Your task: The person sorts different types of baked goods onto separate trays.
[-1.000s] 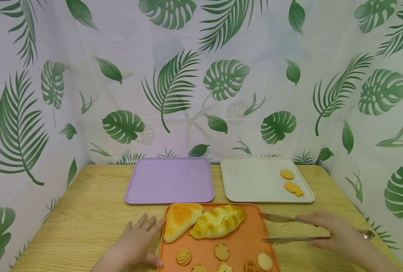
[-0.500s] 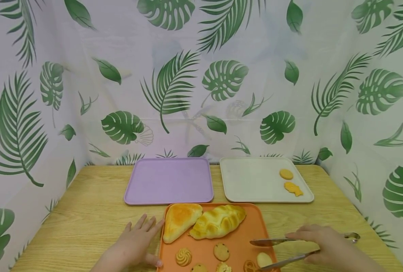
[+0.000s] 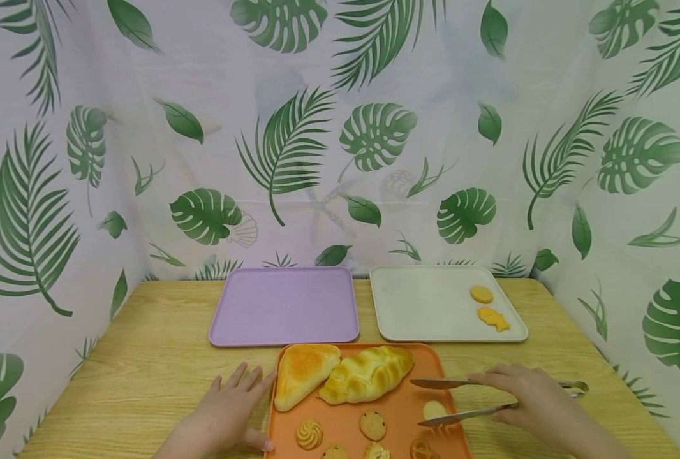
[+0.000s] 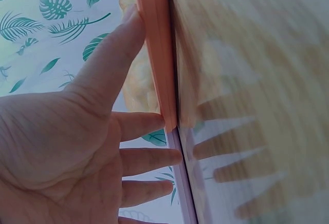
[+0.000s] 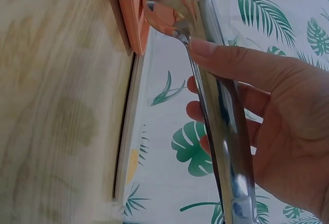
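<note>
My right hand (image 3: pixel 526 398) grips metal tongs (image 3: pixel 472 414), their two arms spread apart over the right side of the orange tray (image 3: pixel 400 417). The near arm's tip lies against the near side of a pale oval cookie (image 3: pixel 434 410); the far arm's tip is beyond it. In the right wrist view, thumb and fingers wrap the tongs (image 5: pixel 226 126). My left hand (image 3: pixel 225 411) has its fingers spread at the orange tray's left edge. In the left wrist view, the thumb touches the tray's rim (image 4: pixel 157 49).
The orange tray also bears a triangular bread (image 3: pixel 302 376), a long braided bread (image 3: pixel 369 375), a swirl cookie (image 3: pixel 309 434), a chip cookie (image 3: pixel 372 425) and a pretzel cookie (image 3: pixel 423 450). Behind stand a purple tray (image 3: pixel 284 306) and a white tray (image 3: pixel 426 303) with a round and a fish-shaped cookie (image 3: pixel 494 318).
The tongs have swung left and in over the orange tray. The pale oval cookie has shifted left and away from me, off its place beside the pretzel cookie. My left hand stays put.
</note>
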Demonstrator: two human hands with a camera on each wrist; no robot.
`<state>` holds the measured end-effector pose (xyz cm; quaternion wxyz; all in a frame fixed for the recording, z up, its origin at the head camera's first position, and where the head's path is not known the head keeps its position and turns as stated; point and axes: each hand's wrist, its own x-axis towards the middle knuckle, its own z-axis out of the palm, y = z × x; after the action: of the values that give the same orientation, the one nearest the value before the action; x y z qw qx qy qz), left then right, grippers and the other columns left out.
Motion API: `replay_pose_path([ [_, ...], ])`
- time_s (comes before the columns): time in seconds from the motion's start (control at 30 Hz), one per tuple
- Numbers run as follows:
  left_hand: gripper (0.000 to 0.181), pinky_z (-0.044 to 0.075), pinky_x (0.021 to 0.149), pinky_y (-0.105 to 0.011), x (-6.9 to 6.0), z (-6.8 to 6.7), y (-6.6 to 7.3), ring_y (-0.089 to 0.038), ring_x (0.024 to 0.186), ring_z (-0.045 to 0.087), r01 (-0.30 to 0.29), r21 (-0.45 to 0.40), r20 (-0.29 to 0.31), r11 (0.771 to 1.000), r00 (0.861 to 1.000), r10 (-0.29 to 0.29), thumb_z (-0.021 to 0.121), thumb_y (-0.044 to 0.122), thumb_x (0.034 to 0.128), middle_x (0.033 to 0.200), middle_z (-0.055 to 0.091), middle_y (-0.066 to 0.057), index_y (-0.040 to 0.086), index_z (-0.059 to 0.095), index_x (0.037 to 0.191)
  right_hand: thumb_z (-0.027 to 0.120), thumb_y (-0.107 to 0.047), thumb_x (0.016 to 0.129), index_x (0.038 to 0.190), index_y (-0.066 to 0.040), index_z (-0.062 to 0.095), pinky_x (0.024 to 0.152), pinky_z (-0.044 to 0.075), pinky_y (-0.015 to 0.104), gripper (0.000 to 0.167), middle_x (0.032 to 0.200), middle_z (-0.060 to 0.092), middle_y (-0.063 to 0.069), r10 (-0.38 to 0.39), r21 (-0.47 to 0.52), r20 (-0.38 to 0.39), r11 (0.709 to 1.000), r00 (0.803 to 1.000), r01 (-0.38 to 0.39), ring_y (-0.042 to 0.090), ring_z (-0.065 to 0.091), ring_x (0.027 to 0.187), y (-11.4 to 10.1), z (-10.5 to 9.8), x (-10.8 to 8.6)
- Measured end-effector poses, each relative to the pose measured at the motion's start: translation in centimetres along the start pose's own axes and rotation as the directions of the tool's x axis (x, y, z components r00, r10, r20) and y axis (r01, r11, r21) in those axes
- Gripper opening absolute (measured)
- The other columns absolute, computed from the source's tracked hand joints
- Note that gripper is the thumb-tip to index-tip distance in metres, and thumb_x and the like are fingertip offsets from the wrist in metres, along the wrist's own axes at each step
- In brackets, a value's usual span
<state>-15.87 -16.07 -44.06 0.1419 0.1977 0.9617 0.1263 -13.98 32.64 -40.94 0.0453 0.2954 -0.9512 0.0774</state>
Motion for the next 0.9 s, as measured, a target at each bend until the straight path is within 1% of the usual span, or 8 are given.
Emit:
replay_pose_path([
  [0.07, 0.112, 0.023, 0.105, -0.076, 0.0, 0.0, 0.0, -0.047, 0.145, 0.025, 0.003, 0.001, 0.004, 1.0, 1.0, -0.003, 0.078, 0.062, 0.0604, 0.154, 0.036, -0.022, 0.012, 0.035, 0.151, 0.085, -0.027, 0.068, 0.128, -0.028, 0.064, 0.067, 0.053, 0.034, 0.063, 0.108, 0.068, -0.006, 0.001, -0.003, 0.001, 1.0, 1.0, -0.001, 0.013, 0.065, 0.09, 0.0, -0.1, 0.1],
  [0.23, 0.112, 0.023, 0.106, -0.076, 0.1, 0.0, 0.0, -0.047, 0.146, 0.024, 0.012, -0.002, 0.02, 1.0, 1.0, -0.012, 0.077, 0.062, 0.0605, 0.155, 0.035, -0.021, 0.013, 0.035, 0.152, 0.085, -0.028, 0.068, 0.126, -0.026, 0.065, 0.067, 0.052, 0.037, 0.062, 0.108, 0.068, -0.007, 0.022, 0.029, 0.068, 0.999, 0.997, -0.024, 0.015, 0.064, 0.093, 0.3, -0.2, -0.2],
  [0.3, 0.112, 0.023, 0.106, -0.076, 0.1, 0.0, 0.0, -0.046, 0.146, 0.023, 0.014, -0.001, 0.022, 1.0, 1.0, -0.014, 0.077, 0.062, 0.0605, 0.155, 0.035, -0.021, 0.013, 0.035, 0.152, 0.085, -0.029, 0.068, 0.126, -0.025, 0.065, 0.066, 0.052, 0.035, 0.061, 0.108, 0.068, -0.006, 0.017, 0.035, 0.079, 0.999, 0.997, -0.02, 0.014, 0.064, 0.092, 0.5, -0.2, -0.2],
  [0.47, 0.112, 0.023, 0.106, -0.076, 0.1, -0.1, 0.1, -0.046, 0.146, 0.024, 0.017, 0.005, 0.019, 1.0, 1.0, -0.017, 0.078, 0.062, 0.0604, 0.155, 0.035, -0.021, 0.013, 0.034, 0.152, 0.084, -0.029, 0.07, 0.123, -0.024, 0.066, 0.063, 0.05, 0.029, 0.057, 0.105, 0.068, -0.006, 0.007, 0.023, 0.05, 1.0, 0.999, -0.009, 0.012, 0.064, 0.089, 0.5, 0.0, 0.0],
  [0.57, 0.112, 0.023, 0.106, -0.075, 0.1, -0.2, 0.1, -0.046, 0.146, 0.023, 0.022, 0.004, 0.021, 1.0, 1.0, -0.022, 0.078, 0.062, 0.0606, 0.155, 0.035, -0.02, 0.014, 0.034, 0.152, 0.083, -0.028, 0.071, 0.122, -0.025, 0.067, 0.063, 0.049, 0.029, 0.053, 0.104, 0.069, -0.008, 0.032, 0.022, 0.05, 0.999, 0.998, -0.033, 0.011, 0.064, 0.088, 0.2, 0.1, 0.3],
  [0.7, 0.112, 0.022, 0.107, -0.075, 0.1, -0.2, 0.1, -0.046, 0.146, 0.022, 0.026, -0.003, 0.023, 1.0, 0.999, -0.026, 0.078, 0.061, 0.0604, 0.156, 0.034, -0.02, 0.014, 0.034, 0.152, 0.082, -0.028, 0.073, 0.12, -0.023, 0.069, 0.061, 0.048, 0.026, 0.049, 0.102, 0.069, -0.009, 0.03, 0.025, 0.025, 0.999, 0.999, -0.031, 0.011, 0.064, 0.085, 0.2, 0.2, 0.6],
  [0.9, 0.113, 0.023, 0.106, -0.076, 0.1, -0.1, 0.0, -0.046, 0.146, 0.022, 0.021, 0.004, 0.025, 1.0, 0.999, -0.021, 0.077, 0.062, 0.0604, 0.156, 0.034, -0.02, 0.014, 0.033, 0.152, 0.082, -0.024, 0.073, 0.118, -0.019, 0.069, 0.061, 0.05, 0.024, 0.047, 0.099, 0.069, -0.007, -0.03, 0.06, -0.051, 0.998, 0.998, 0.033, 0.007, 0.064, 0.082, 0.5, 0.6, 0.9],
])
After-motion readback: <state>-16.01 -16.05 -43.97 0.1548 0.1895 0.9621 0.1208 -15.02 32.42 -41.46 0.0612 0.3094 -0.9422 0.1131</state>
